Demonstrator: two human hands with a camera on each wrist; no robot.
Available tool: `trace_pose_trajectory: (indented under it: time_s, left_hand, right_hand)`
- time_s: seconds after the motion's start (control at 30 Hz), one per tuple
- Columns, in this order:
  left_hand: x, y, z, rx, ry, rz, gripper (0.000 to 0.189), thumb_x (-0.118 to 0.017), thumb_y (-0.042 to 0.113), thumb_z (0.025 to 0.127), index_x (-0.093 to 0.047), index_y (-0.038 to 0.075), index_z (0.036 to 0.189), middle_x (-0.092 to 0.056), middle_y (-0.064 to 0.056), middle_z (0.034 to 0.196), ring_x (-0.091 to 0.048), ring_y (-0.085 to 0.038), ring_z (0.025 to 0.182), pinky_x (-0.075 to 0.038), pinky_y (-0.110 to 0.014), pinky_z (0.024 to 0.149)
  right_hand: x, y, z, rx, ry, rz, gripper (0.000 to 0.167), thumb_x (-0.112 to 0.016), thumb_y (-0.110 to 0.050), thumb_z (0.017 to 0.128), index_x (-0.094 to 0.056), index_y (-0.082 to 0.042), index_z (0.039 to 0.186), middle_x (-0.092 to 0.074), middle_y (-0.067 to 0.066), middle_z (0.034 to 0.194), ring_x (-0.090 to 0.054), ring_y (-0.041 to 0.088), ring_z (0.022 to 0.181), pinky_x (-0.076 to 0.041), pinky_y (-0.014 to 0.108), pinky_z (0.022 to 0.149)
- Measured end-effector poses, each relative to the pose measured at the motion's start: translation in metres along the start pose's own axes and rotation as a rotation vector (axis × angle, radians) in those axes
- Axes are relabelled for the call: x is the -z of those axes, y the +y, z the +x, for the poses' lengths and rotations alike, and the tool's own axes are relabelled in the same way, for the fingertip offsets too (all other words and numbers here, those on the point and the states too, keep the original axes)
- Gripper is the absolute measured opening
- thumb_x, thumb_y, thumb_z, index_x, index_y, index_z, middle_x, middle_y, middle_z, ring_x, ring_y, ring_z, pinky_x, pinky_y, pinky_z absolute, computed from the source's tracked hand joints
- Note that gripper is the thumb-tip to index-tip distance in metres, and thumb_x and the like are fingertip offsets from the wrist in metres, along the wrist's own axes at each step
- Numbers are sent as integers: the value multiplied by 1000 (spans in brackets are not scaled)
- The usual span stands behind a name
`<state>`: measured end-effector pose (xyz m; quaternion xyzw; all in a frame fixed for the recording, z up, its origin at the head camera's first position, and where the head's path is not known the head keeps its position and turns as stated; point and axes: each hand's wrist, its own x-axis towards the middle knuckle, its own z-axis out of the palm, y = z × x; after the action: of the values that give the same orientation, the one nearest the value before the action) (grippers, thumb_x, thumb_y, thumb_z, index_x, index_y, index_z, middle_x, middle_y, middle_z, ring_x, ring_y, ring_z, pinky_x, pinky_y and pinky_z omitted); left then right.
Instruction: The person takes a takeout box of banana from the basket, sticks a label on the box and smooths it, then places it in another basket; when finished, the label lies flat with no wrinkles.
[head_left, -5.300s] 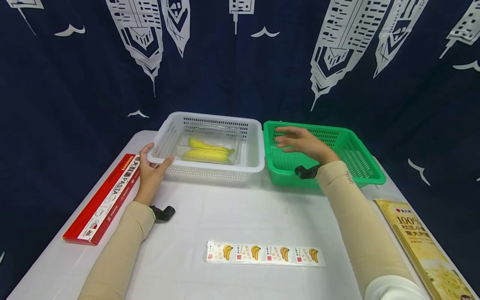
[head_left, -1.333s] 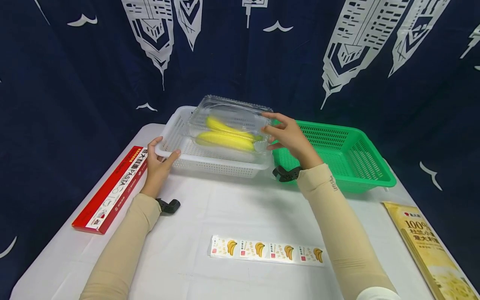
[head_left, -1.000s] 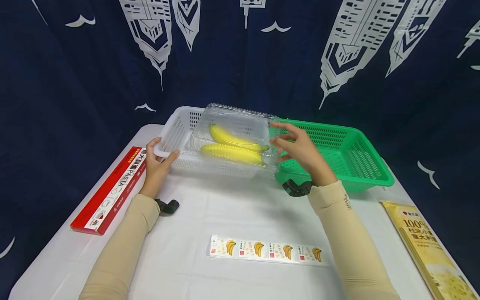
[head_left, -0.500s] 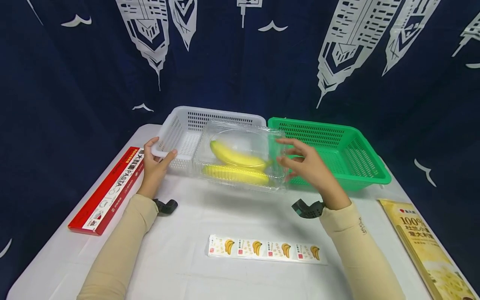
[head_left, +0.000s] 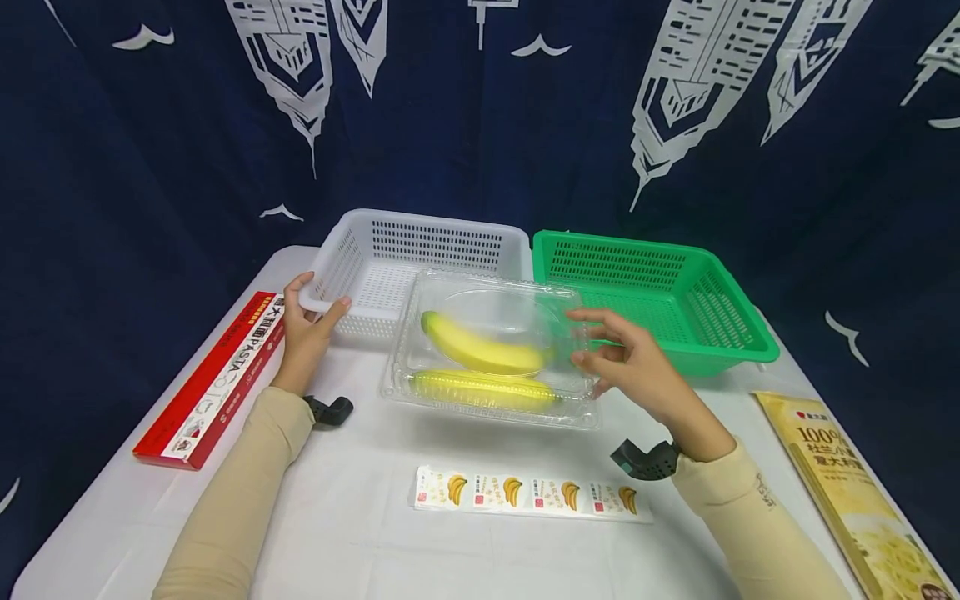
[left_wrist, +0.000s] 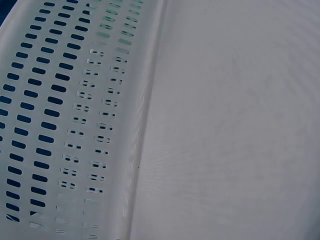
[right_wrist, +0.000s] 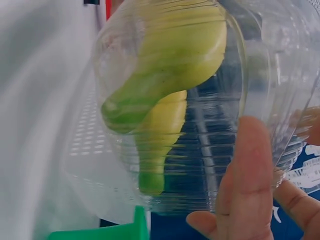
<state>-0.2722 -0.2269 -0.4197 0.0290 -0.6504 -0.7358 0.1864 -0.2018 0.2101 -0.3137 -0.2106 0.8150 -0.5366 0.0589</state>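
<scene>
My right hand (head_left: 630,362) pinches the right end of a clear plastic clamshell box (head_left: 491,410), held up over the table just in front of the baskets. Through the plastic show two yellow bananas, one behind (head_left: 483,343) and one in front (head_left: 480,390). The right wrist view shows their greenish ends and my fingers (right_wrist: 252,175) against the clear wall. At the near left corner of the white basket (head_left: 442,218), my left hand (head_left: 303,342) grips the rim, thumb on top. The left wrist view has the basket's slotted wall (left_wrist: 117,150) but not the hand.
A green basket (head_left: 622,242) stands right of the white one. A red pasta box (head_left: 213,383) lies at the left table edge, a yellow pasta packet (head_left: 847,492) at the right. A strip of banana labels (head_left: 532,496) lies near the front.
The clamshell with the bananas has come up out of the white basket and forward, towards me, in my right hand. My left hand has kept its grip on the basket rim.
</scene>
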Motion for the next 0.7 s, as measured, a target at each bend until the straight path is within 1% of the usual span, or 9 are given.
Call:
trace_pose_trajectory:
  time_s: [0.17, 0.33, 0.5, 0.63, 0.7]
  left_hand:
    - [0, 0, 0, 4, 0, -13, 73, -65, 1, 105, -24, 16, 164, -35, -13, 169, -39, -26, 155, -40, -25, 121]
    - [1, 0, 0, 12, 0, -10, 73, -66, 1, 105, -24, 17, 164, -34, -12, 170, -38, -26, 156, -39, -25, 122]
    - [1, 1, 1, 15, 3, -11, 74, -66, 2, 105, -24, 18, 164, -34, -11, 170, -38, -26, 156, -39, -25, 122]
    - [1, 0, 2, 17, 2, -21, 74, -66, 2, 105, -24, 18, 164, -33, -11, 171, -38, -25, 157, -39, -26, 122]
    - [1, -1, 2, 18, 0, -22, 74, -66, 2, 105, -24, 18, 164, -34, -11, 171, -38, -25, 156, -39, -26, 122]
  right_hand:
    - [2, 11, -12, -6, -18, 43, 59, -64, 1, 102, -46, 0, 159, -48, 33, 155, -71, 15, 92, -64, 38, 63]
    - [3, 25, -24, -10, -16, 44, 59, -63, 3, 101, -47, 1, 158, -43, 35, 158, -73, 11, 98, -65, 39, 63]
    - [4, 41, -33, -11, -34, 52, 58, -63, 3, 101, -46, 3, 156, -38, 38, 159, -73, 12, 100, -65, 40, 63]
    - [6, 51, -38, -14, -52, 61, 57, -62, 2, 102, -47, 0, 157, -39, 39, 158, -73, 10, 102, -64, 39, 63]
    - [7, 54, -40, -17, -58, 69, 56, -62, 2, 102, -48, -2, 157, -40, 39, 158, -73, 12, 104, -64, 39, 64]
